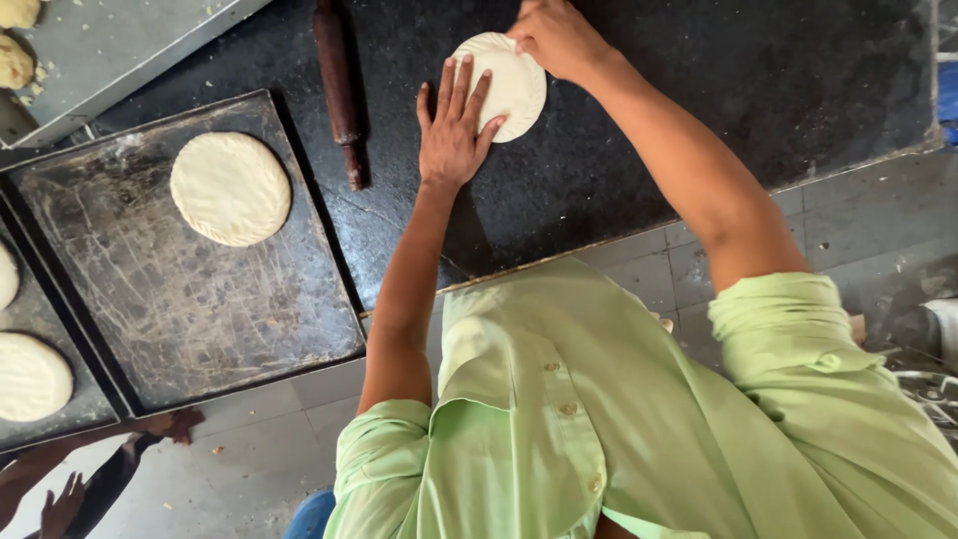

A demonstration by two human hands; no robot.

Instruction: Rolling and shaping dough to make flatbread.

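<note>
Flattened dough round (511, 85): pale, circular, lying flat on the dark stone counter (758, 90), near its far middle. Both hands are on it.

Left hand (451, 130): palm down, fingers spread and straight, fingertips resting on the near left part of the round, heel of the hand on the counter. Grip wide and flat; it clasps nothing, only presses.

Right hand (555, 38): at the far right edge of the round, fingers curled down onto the rim. Whether the grip pinches the edge or merely presses it cannot be told from this angle.

Wooden rolling pin (339, 90): dark brown, lying on the counter just left of the left hand, lengthwise away from the person, untouched.

Dark metal tray (200, 299): to the left, scratched and dusted with flour, overlapping the counter's near edge. It bears one finished dough disc (231, 188) with a dimpled surface, toward its far side.

Second tray (50, 429): at the far left edge of view, adjoining the first, with two more discs (32, 376), both partly cut off by the frame.

Steel surface (110, 40): top left corner, carrying rough dough lumps (14, 62) and crumbs.

Light green shirt (599, 419): sleeves rolled to the upper arm.

Tiled floor (858, 230): grey, below the counter.
</note>
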